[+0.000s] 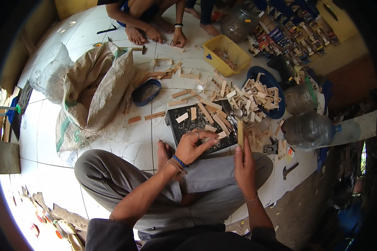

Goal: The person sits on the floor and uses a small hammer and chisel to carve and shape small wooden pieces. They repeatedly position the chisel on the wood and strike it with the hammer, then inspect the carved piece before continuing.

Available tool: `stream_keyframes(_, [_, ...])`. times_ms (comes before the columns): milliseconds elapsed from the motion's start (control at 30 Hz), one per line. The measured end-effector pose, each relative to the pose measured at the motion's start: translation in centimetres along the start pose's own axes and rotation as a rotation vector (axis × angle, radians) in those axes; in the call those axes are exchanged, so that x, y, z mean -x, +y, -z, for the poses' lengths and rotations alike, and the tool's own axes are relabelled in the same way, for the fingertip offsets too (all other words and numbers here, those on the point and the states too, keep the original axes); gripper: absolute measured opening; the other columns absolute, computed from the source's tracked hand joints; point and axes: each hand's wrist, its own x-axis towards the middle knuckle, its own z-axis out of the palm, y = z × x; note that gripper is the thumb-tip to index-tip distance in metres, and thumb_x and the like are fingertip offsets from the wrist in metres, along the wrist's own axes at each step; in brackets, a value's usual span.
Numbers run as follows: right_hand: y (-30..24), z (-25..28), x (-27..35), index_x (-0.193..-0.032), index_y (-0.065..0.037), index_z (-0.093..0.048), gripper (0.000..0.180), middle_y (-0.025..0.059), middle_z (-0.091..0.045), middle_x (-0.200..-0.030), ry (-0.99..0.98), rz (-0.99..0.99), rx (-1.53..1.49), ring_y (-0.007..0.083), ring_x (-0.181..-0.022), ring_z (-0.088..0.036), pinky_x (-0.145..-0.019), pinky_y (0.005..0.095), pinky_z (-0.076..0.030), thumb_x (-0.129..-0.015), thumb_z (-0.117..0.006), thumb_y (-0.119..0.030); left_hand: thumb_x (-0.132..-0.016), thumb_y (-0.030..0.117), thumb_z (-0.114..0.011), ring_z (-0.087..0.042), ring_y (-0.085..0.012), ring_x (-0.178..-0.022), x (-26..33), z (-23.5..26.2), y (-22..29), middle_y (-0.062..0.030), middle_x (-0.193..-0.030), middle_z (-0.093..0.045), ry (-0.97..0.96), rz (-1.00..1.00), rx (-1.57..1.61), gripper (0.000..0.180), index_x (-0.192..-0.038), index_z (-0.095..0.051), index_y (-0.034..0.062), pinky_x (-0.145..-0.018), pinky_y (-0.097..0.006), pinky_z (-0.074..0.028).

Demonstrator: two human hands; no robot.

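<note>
My right hand point(244, 165) is closed around the wooden handle of a hammer point(240, 133), whose metal head points away from me. Thumb and fingers of my left hand point(193, 147) pinch a small wood piece point(221, 135) at the near edge of a black low board point(182, 127). On that board lie several pale wood strips point(206, 113) and scattered shavings. Just beyond the hammer, a heap of small wood pieces point(238, 94) spreads toward a blue basin point(282, 98). The far end of the piece in my left hand is too small to make out.
A woven sack point(94, 92) stands at left, beside a blue oval dish point(146, 93). Far off, another person's hands point(179, 38) work on the tiled floor near a yellow tub point(213, 46). Clear plastic bottles point(308, 129) and a second hammer point(290, 170) lie at right.
</note>
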Motion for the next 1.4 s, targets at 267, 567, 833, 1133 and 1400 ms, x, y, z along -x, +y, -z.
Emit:
stream_keyframes(267, [0.8, -1.8, -1.6, -0.148, -0.012, -0.051, 0.043, -0.0073, -0.041, -0.072, -0.131, -0.333, -0.343, 0.0001, -0.055, -0.033, -0.043, 0.0191, -0.028, -0.111, -0.053, -0.034, -0.089, 0.015, -0.083, -0.072, -0.0231, -0.105, 0.3, 0.5, 0.3, -0.0120, -0.113, -0.077, -0.007, -0.051, -0.063, 0.030, -0.117, -0.076, 0.0060, -0.092, -0.036, -0.055])
stream_keyframes(567, [2.8, 0.4, 1.8, -0.161, -0.007, -0.035, 0.054, 0.0091, -0.068, -0.096, -0.102, 0.065, -0.023, 0.0147, -0.066, -0.056, -0.062, 0.0290, -0.047, -0.110, -0.051, -0.016, -0.093, 0.011, -0.079, -0.074, -0.0182, -0.106, 0.5, 0.2, -0.1, -0.0143, -0.114, -0.076, 0.030, 0.034, 0.003, 0.048, -0.136, -0.058, 0.0021, -0.084, -0.030, -0.060])
stream_keyframes(833, [2.3, 2.5, 3.6, -0.158, -0.006, -0.042, 0.056, 0.0239, -0.072, -0.110, -0.148, 0.340, 0.324, 0.0310, -0.088, -0.073, -0.076, 0.0382, -0.056, -0.104, -0.057, -0.004, -0.096, 0.025, -0.073, -0.074, -0.0355, -0.091, 0.7, 0.0, -0.4, -0.0134, -0.107, -0.077, 0.070, -0.151, -0.320, 0.039, -0.131, -0.061, 0.0118, -0.079, -0.041, -0.058])
stream_keyframes(1133, [3.5, 2.1, 3.9, -0.158, -0.004, -0.041, 0.059, 0.0277, -0.069, -0.124, -0.095, 0.375, 0.415, 0.0369, -0.102, -0.074, -0.080, 0.0420, -0.058, -0.102, -0.058, -0.002, -0.096, 0.023, -0.072, -0.071, -0.0382, -0.080, 0.9, 0.0, -0.9, -0.0155, -0.087, -0.073, 0.052, -0.139, -0.351, 0.026, -0.118, -0.066, 0.0098, -0.073, -0.045, -0.055])
stream_keyframes(1400, [3.4, 2.3, 4.4, -0.158, -0.006, -0.040, 0.059, 0.0279, -0.068, -0.126, -0.049, 0.348, 0.432, 0.0396, -0.101, -0.074, -0.082, 0.0415, -0.058, -0.102, -0.058, -0.002, -0.096, 0.026, -0.073, -0.068, -0.0405, -0.075, 0.8, -0.2, -1.3, -0.0177, -0.074, -0.067, 0.094, -0.155, -0.332, 0.023, -0.110, -0.066, 0.0085, -0.070, -0.046, -0.052])
